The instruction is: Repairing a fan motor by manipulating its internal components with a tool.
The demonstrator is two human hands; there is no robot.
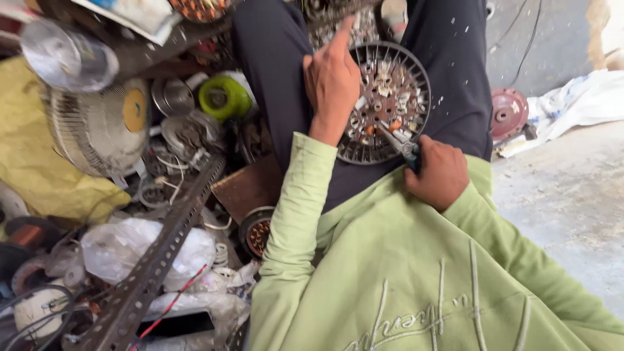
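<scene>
A round, rusty fan-motor stator (390,97) with a slotted rim and white winding slots rests on my lap between dark trouser legs. My left hand (331,81) grips its left rim, index finger raised. My right hand (439,172) is closed on the blue-handled pliers (400,144), whose jaws touch the stator's lower right part. Both arms wear light green sleeves.
A heap of parts lies on the left: a white fan guard (97,127), a green reel (224,97), a perforated metal angle bar (162,250), plastic bags, wires and copper coils. A reddish motor cover (508,114) and white cloth lie on the concrete floor at right.
</scene>
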